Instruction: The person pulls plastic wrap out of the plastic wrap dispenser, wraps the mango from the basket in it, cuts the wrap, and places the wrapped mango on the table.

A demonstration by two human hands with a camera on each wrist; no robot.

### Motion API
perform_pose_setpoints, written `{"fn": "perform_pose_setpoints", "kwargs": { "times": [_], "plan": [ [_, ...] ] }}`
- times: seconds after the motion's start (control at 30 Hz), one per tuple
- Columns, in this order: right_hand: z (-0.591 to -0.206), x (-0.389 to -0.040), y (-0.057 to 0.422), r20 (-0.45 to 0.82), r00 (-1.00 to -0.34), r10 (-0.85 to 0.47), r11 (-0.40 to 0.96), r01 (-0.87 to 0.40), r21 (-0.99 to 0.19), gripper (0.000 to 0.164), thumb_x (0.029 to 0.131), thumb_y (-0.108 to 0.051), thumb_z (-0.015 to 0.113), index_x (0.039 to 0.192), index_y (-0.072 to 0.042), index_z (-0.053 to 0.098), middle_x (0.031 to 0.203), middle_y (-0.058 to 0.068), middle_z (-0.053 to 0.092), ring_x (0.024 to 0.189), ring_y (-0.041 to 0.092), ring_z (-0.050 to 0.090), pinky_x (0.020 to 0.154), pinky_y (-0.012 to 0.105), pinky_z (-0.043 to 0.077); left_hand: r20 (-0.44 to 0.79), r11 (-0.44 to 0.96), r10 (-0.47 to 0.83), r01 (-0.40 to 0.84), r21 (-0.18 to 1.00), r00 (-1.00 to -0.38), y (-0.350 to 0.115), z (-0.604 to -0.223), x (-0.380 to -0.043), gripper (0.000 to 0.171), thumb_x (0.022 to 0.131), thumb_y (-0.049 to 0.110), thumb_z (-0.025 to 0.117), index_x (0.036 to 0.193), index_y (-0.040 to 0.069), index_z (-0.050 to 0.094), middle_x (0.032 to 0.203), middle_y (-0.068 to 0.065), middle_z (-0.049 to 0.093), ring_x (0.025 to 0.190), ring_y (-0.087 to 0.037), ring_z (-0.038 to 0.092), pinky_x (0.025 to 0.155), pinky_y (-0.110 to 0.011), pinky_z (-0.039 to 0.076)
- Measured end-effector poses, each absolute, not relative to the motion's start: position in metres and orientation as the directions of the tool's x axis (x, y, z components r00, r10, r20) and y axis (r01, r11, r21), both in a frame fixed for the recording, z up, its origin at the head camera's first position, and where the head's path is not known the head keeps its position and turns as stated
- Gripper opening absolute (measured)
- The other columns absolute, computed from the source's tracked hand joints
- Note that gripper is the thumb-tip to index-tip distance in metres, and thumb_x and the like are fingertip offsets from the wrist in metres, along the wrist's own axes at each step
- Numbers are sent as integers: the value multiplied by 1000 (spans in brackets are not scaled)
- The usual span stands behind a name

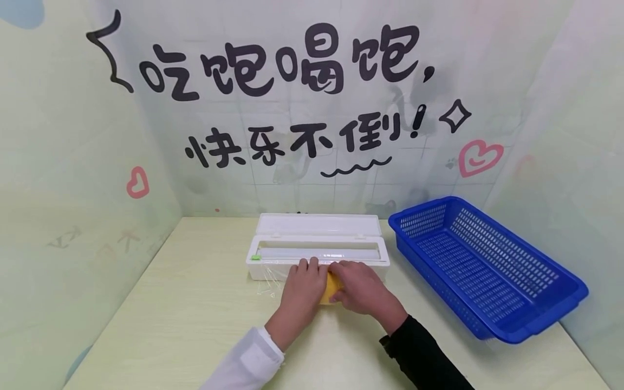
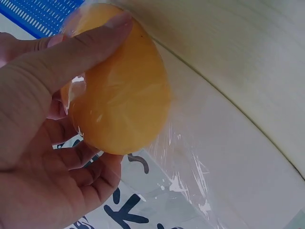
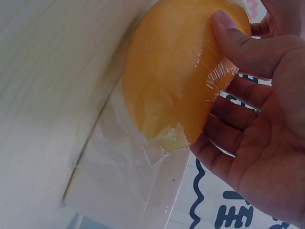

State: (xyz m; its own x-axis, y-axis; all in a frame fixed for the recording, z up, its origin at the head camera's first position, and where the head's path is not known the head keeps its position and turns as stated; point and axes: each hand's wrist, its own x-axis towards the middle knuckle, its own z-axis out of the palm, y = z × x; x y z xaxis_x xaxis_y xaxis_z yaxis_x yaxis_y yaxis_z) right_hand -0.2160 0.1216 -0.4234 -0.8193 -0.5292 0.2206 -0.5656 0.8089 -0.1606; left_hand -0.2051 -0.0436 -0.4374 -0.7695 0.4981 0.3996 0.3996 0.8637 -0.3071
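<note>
Held at the near side of the white box (image 1: pixel 256 271), the yellow fruit (image 1: pixel 331 290) sits between the left hand (image 1: pixel 303 290) and right hand (image 1: pixel 359 286), the fingers of both curled round it from either side, apparently to press the clear film (image 1: pixel 271 279) snugly against it. The lid (image 1: pixel 319 223) tips back on the far side, keeping the roll (image 1: pixel 292 253) accessible. The surface (image 1: pixel 180 303) gives broad room leftward, while the blue basket (image 1: pixel 468 265) limits movement along the right edge.

LOC: booth-like set-up, room type n/a | printed backdrop (image 1: pixel 273 192), 3 sides | Chinese txt (image 1: pixel 311 142) | wood-look tbl (image 1: pixel 195 303)
</note>
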Motion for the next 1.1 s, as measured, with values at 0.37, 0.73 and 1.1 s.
{"fn": "perform_pose_setpoints", "kwargs": {
  "times": [0.37,0.73,1.1],
  "plan": [
    [-418,-215,126,217,-848,-484,773,-531,-348,69,72,-33,91,131,-11,61,105,2,73,87,17,64,80,36,53,414,858,513,465,-220,-752,-54,-430,-210,38,67,19,85,99,5,69,85,-8,57,75,-23,55,63,-33,49],
    [-404,-199,113,306,-815,-492,836,-540,-95,64,64,-36,96,117,-13,68,108,3,70,94,22,64,82,36,55,326,847,500,532,11,-802,-67,-422,-216,61,58,34,95,106,5,70,95,-9,63,82,-24,58,72,-36,54],
    [-424,-194,96,370,-790,-489,871,-467,155,83,50,-41,101,113,-9,57,93,8,57,71,20,54,59,30,52,339,839,509,545,12,-791,-66,-422,-218,76,51,36,98,111,6,61,87,-7,63,75,-25,59,67,-36,54]
  ]
}}
